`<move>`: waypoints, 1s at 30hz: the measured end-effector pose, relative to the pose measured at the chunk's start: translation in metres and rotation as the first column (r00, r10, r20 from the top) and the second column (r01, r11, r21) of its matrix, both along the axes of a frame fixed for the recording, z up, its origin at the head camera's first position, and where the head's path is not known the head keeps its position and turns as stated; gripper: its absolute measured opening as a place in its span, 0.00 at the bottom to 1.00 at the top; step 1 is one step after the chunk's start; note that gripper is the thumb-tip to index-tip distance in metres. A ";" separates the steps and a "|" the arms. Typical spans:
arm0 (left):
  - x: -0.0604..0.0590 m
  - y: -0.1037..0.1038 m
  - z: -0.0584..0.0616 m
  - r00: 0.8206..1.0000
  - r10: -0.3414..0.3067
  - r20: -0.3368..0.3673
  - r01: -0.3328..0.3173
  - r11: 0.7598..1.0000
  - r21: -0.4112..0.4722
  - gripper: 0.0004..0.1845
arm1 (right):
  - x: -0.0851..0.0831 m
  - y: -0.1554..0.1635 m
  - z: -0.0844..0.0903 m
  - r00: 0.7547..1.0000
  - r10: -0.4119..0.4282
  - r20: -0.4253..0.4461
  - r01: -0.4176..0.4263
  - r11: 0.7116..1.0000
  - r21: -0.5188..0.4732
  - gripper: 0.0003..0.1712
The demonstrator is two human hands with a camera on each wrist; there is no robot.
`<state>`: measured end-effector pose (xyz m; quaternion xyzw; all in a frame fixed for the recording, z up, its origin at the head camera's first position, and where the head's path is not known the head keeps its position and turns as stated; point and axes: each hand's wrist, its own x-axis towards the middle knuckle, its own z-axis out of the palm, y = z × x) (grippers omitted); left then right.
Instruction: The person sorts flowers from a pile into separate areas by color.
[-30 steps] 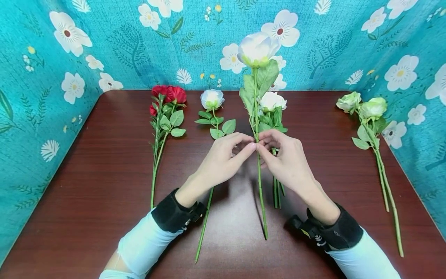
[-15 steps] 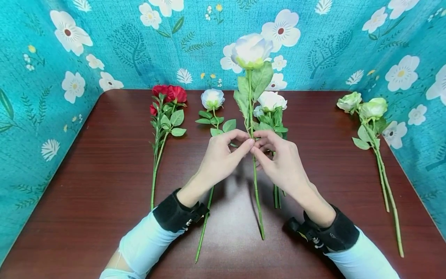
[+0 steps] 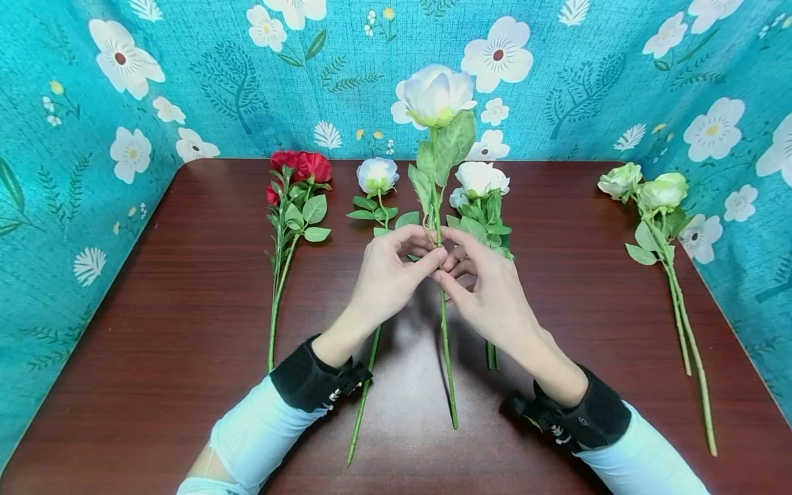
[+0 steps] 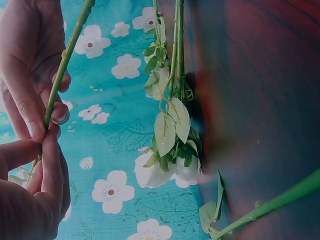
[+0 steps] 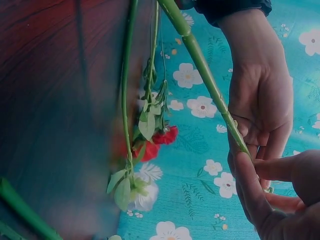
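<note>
Fingers: the left hand and the right hand meet fingertip to fingertip, both pinching the stem of the white rose just under its lowest leaves; fingers and thumbs are curled in on the stem, not spread.
Held rose: raised off the table, nearly upright, with its bloom up against the floral backdrop and its cut end low, near the table between the wrists.
Step in hand: by the look of it, a two-handed working of the stem at one spot, bending or adjusting it where the leaves begin.
Next move calls for: probably a steady pinch from one hand while the other works, so the stem does not twist or slip.
Around the hands: a single white rose lies under the left hand, a white bunch behind the right.
Farther out: red roses lie to the left, pale green roses well apart to the right.
</note>
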<state>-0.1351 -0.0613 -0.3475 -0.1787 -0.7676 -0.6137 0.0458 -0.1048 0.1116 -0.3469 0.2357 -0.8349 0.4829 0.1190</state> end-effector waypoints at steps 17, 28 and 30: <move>-0.003 -0.008 -0.002 0.997 -0.039 0.072 0.038 0.999 0.014 0.09 | -0.001 0.004 -0.002 0.997 0.006 0.071 -0.008 1.000 0.026 0.28; -0.009 -0.025 -0.012 0.985 -0.001 0.173 0.011 0.998 -0.059 0.12 | -0.001 0.024 -0.011 0.994 -0.002 0.111 -0.009 0.995 0.098 0.22; -0.011 -0.029 -0.015 0.983 0.014 0.181 0.005 0.995 -0.104 0.13 | -0.001 0.029 -0.014 0.992 -0.003 0.123 -0.011 0.994 0.109 0.22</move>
